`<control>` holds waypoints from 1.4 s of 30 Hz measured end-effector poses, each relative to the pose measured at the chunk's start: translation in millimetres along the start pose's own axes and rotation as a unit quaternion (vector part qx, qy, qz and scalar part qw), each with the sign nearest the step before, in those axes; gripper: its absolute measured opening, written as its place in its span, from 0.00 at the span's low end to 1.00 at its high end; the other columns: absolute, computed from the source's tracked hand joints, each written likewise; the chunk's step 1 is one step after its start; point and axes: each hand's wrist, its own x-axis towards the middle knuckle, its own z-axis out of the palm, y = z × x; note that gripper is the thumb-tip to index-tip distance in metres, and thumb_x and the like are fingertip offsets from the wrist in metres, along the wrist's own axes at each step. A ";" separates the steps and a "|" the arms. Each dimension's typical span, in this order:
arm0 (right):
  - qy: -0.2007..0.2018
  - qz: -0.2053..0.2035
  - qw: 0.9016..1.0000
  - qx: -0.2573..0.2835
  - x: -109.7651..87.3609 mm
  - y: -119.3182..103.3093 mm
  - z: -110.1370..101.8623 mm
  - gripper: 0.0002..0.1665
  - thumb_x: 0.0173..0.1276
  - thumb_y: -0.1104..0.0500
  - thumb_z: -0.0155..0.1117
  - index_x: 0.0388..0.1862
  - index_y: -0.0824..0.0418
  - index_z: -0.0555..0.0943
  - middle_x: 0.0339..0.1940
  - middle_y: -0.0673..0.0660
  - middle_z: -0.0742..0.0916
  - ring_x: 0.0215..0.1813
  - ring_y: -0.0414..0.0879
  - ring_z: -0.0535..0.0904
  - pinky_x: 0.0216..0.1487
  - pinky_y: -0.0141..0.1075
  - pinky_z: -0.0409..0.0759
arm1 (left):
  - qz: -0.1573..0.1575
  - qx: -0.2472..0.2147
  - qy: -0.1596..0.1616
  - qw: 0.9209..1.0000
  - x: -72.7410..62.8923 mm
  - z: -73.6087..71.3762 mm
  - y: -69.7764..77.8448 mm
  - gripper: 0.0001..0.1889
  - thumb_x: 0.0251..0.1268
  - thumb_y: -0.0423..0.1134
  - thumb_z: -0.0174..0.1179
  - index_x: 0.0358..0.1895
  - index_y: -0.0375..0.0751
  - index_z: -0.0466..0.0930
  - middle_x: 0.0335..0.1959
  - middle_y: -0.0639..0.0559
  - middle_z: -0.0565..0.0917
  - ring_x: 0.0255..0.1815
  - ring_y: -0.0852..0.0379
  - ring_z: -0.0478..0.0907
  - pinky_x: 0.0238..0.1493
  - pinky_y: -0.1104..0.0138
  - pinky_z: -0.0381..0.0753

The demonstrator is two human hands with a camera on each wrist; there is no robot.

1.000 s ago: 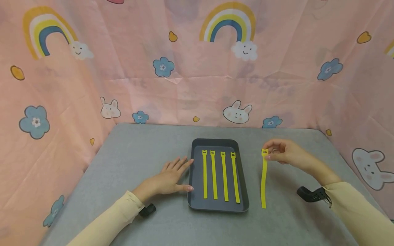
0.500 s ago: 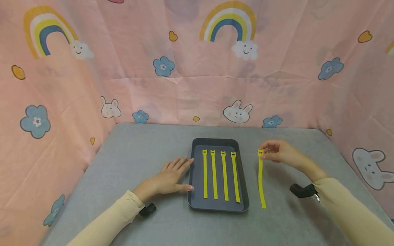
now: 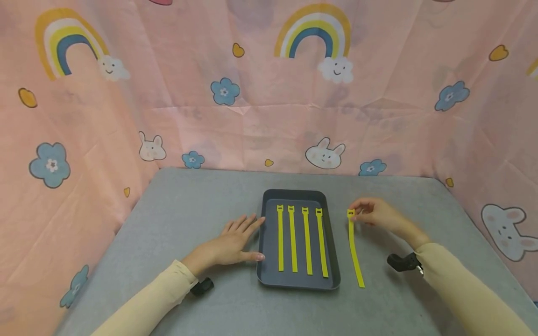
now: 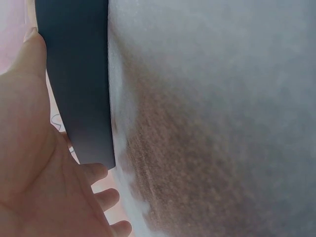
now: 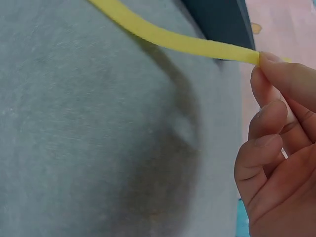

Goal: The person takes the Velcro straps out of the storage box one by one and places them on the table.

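Between thumb and forefinger, my right hand [image 3: 378,215] pinches the slotted head of a yellow cable tie [image 3: 355,254], to the right of a dark grey tray [image 3: 297,282]. In the right wrist view the strap [image 5: 187,44] slopes from the fingertips down toward the table, its upper part raised. Several like yellow ties [image 3: 307,242] lie side by side in the tray, slotted heads at the far end. My left hand [image 3: 229,245] has its fingers spread, with thumb and forefinger touching the tray's left rim. The left wrist view shows the tray's outer wall [image 4: 76,84] against that hand.
The grey table [image 3: 201,196] extends around the tray on all sides. A pink patterned cloth [image 3: 260,121] hangs behind it and at both sides. Black wrist devices [image 3: 403,262] sit at both sleeves.
My right hand has moved left and slightly nearer, bringing the tie's head closer to the tray while its tail end stays about in place. The left hand and tray have not moved.
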 end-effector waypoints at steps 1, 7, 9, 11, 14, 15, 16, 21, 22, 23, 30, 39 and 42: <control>0.002 -0.004 1.000 0.000 0.7 2.0 1.2 0.18 0.63 0.54 0.72 0.48 0.61 0.83 0.37 0.56 0.83 0.26 0.40 0.73 0.27 0.35 0.75 | 0.001 -0.001 0.001 1.000 0.1 0.1 -0.1 0.51 0.63 0.70 0.54 0.82 0.55 0.38 0.83 0.43 0.44 0.83 0.35 0.41 0.76 0.36 0.44; 0.009 -0.023 1.000 0.000 6.5 13.6 8.0 0.15 0.63 0.58 0.71 0.46 0.64 0.83 0.36 0.58 0.83 0.24 0.39 0.73 0.25 0.35 0.76 | -0.003 0.001 -0.004 1.000 0.0 1.1 -1.1 0.52 0.63 0.71 0.54 0.81 0.56 0.36 0.83 0.45 0.42 0.83 0.38 0.40 0.77 0.37 0.43; 0.010 -0.024 1.000 -0.003 8.6 16.9 9.9 0.15 0.63 0.59 0.71 0.46 0.64 0.83 0.35 0.58 0.83 0.24 0.39 0.73 0.25 0.34 0.75 | -0.004 0.001 -0.004 1.000 -0.3 1.0 -1.2 0.52 0.63 0.71 0.53 0.81 0.57 0.36 0.83 0.45 0.42 0.83 0.38 0.39 0.77 0.37 0.42; 0.012 -0.022 1.000 -0.006 10.3 19.8 11.5 0.15 0.63 0.59 0.71 0.47 0.64 0.83 0.35 0.59 0.83 0.24 0.39 0.73 0.25 0.34 0.75 | -0.003 0.001 -0.004 1.000 -0.6 1.1 -1.3 0.52 0.63 0.71 0.53 0.81 0.57 0.36 0.83 0.45 0.42 0.83 0.38 0.39 0.77 0.37 0.43; 0.017 -0.015 1.000 -0.007 11.4 22.5 13.5 0.15 0.64 0.59 0.70 0.47 0.64 0.82 0.35 0.59 0.83 0.24 0.40 0.73 0.25 0.34 0.75 | -0.002 0.001 -0.004 1.000 -0.4 0.9 -0.9 0.52 0.63 0.71 0.53 0.81 0.57 0.36 0.83 0.44 0.43 0.83 0.37 0.40 0.77 0.37 0.43; 0.019 -0.012 1.000 -0.010 11.4 23.1 14.2 0.15 0.64 0.59 0.70 0.48 0.64 0.82 0.35 0.59 0.82 0.25 0.40 0.73 0.25 0.33 0.75 | -0.001 0.001 -0.004 1.000 -0.3 1.0 -0.9 0.52 0.63 0.71 0.53 0.81 0.56 0.36 0.83 0.44 0.43 0.83 0.37 0.40 0.77 0.37 0.43; 0.022 -0.009 1.000 -0.013 11.4 23.6 14.8 0.15 0.64 0.59 0.70 0.48 0.64 0.82 0.35 0.59 0.82 0.25 0.40 0.74 0.25 0.33 0.75 | -0.002 0.002 -0.004 1.000 -0.1 1.0 -0.7 0.52 0.63 0.71 0.53 0.81 0.57 0.36 0.83 0.45 0.43 0.83 0.37 0.40 0.77 0.37 0.43; 0.031 -0.002 0.999 -0.029 11.6 26.6 18.8 0.16 0.65 0.59 0.69 0.50 0.64 0.82 0.35 0.58 0.83 0.26 0.41 0.74 0.26 0.33 0.75 | -0.003 0.005 -0.004 1.000 0.2 1.6 -0.8 0.52 0.63 0.72 0.53 0.81 0.57 0.36 0.83 0.45 0.43 0.83 0.37 0.41 0.77 0.37 0.44; 0.032 -0.003 0.999 -0.031 11.8 27.2 19.6 0.16 0.66 0.59 0.69 0.50 0.64 0.82 0.35 0.58 0.83 0.26 0.41 0.74 0.25 0.33 0.75 | -0.004 0.005 -0.004 1.000 0.1 1.7 -0.9 0.52 0.63 0.72 0.53 0.81 0.57 0.36 0.83 0.45 0.43 0.83 0.37 0.41 0.77 0.37 0.44; 0.033 -0.002 0.999 -0.034 11.9 28.1 20.4 0.16 0.66 0.59 0.69 0.50 0.64 0.81 0.35 0.57 0.83 0.26 0.40 0.74 0.25 0.33 0.75 | -0.004 0.005 -0.003 1.000 0.0 1.7 -0.9 0.52 0.63 0.71 0.53 0.81 0.57 0.36 0.83 0.45 0.43 0.83 0.37 0.41 0.77 0.37 0.44; 0.041 -0.008 0.998 -0.041 11.8 30.4 24.3 0.15 0.66 0.61 0.68 0.49 0.65 0.82 0.33 0.57 0.84 0.26 0.39 0.74 0.26 0.33 0.76 | -0.002 0.001 -0.002 1.000 -1.1 0.7 -0.5 0.52 0.63 0.71 0.53 0.81 0.56 0.36 0.83 0.44 0.43 0.83 0.36 0.41 0.77 0.37 0.44; 0.052 -0.013 0.997 -0.055 10.5 29.6 27.3 0.15 0.65 0.63 0.68 0.50 0.66 0.81 0.32 0.57 0.83 0.26 0.38 0.73 0.26 0.32 0.76 | 0.002 -0.003 0.001 1.000 -0.8 -0.3 0.0 0.52 0.63 0.70 0.54 0.82 0.54 0.38 0.83 0.42 0.44 0.83 0.35 0.42 0.76 0.36 0.44; 0.053 -0.017 0.997 -0.054 10.6 30.1 27.9 0.16 0.65 0.63 0.68 0.51 0.66 0.80 0.32 0.57 0.83 0.26 0.38 0.74 0.26 0.32 0.76 | 0.002 -0.004 0.001 1.000 -1.0 -0.5 0.2 0.52 0.63 0.70 0.55 0.82 0.54 0.37 0.83 0.42 0.44 0.83 0.36 0.42 0.76 0.36 0.44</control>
